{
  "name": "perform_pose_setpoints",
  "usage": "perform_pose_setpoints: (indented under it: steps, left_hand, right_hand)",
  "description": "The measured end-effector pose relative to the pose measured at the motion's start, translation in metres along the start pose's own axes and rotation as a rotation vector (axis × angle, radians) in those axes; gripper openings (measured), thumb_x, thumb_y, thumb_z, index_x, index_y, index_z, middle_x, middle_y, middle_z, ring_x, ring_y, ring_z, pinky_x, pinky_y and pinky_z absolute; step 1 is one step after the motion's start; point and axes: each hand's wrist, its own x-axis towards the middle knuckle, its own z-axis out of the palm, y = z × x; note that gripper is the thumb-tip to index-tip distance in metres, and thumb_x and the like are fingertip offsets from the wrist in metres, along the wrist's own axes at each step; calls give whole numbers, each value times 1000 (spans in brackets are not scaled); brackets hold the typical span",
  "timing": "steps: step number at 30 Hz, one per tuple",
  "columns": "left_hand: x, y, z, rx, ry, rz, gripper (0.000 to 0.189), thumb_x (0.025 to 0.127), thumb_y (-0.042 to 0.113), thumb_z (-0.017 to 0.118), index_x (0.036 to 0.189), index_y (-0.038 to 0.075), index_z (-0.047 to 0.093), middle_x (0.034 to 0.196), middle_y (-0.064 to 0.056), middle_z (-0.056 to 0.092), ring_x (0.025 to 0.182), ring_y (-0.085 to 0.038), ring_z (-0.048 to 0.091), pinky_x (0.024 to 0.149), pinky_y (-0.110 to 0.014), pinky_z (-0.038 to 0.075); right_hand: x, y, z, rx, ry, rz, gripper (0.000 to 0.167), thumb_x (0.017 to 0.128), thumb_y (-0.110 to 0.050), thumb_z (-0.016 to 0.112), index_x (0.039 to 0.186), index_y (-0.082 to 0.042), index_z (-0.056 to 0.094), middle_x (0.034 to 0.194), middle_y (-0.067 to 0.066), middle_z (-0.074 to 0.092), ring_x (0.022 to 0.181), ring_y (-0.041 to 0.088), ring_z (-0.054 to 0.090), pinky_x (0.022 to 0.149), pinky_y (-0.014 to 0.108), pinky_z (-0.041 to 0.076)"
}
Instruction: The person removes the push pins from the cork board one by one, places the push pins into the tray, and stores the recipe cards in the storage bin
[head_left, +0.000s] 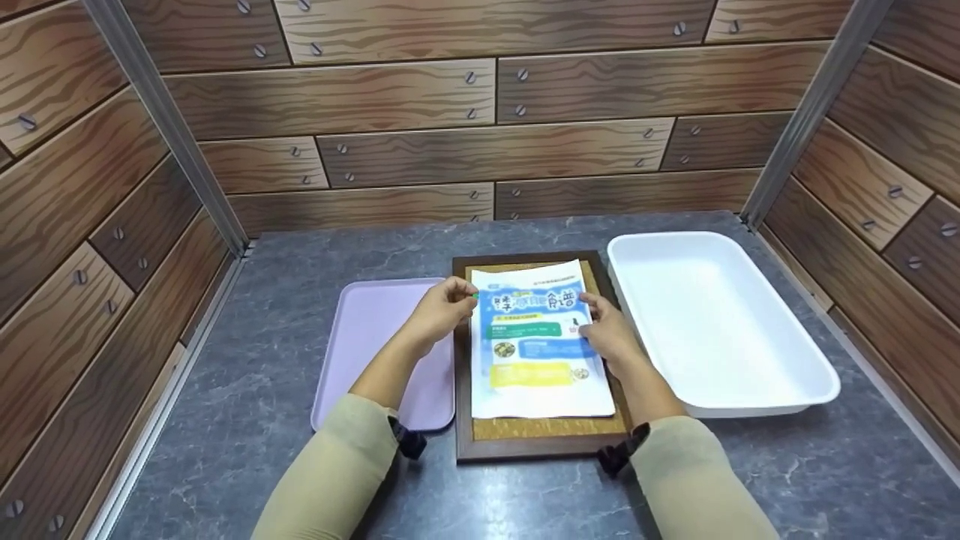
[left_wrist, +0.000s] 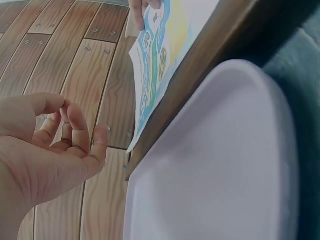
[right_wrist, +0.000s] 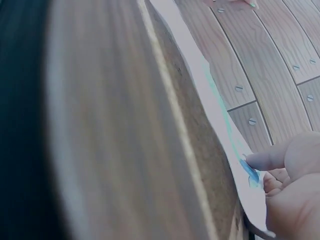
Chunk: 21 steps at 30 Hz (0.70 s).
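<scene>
A printed paper sheet [head_left: 544,401] with blue, green and yellow blocks lies over a cork board [head_left: 540,429] in a dark wooden frame [head_left: 463,390]. My right hand [head_left: 611,330] pinches the sheet's right edge; in the right wrist view the thumb [right_wrist: 265,159] is on the printed side, with the other fingers behind. My left hand [head_left: 444,309] pinches a small green push pin [head_left: 475,295], its tip mostly hidden by the fingers. That hand overlaps the sheet's upper left edge in the head view, while the left wrist view shows the hand [left_wrist: 55,145] apart from the paper.
On the left, a shallow lilac tray [head_left: 341,360] sits right beside the frame. A deep white tray [head_left: 750,330] stands close along the frame's right side. All rest on a dark grey marbled table [head_left: 225,390], with wood-print walls [head_left: 405,157] around it.
</scene>
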Motion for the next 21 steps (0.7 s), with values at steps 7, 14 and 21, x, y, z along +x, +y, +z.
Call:
perform_pose_setpoints:
  steps: [7, 14, 21]
  left_hand:
    - [-13, -3, -7, -7, 19, 22, 15, 107, 10, 60, 119, 4, 65, 90, 1, 57, 81, -15, 53, 82, -37, 48]
    - [-25, -5, -17, 47, 26, 39, 20, 109, 14, 64, 124, 1, 68, 99, -2, 63, 88, -14, 59, 95, -45, 56]
    - [-32, -8, -27, 47, 41, 41, 19, 109, 12, 64, 123, 1, 68, 103, -3, 65, 90, -12, 59, 94, -38, 56]
  right_hand:
    - [-4, -11, -3, -91, 8, -35, 74, 103, 2, 49, 173, -14, 28, 170, 20, 42, 141, 36, 56, 109, 40, 52]
    - [-12, -26, -17, -108, -63, -104, 84, 98, 7, 48, 175, -14, 21, 170, 22, 40, 126, 33, 64, 85, 24, 56]
    - [-20, -37, -41, -111, -128, -160, 88, 99, 8, 55, 175, -18, 20, 177, 24, 26, 118, 33, 66, 83, 25, 59]
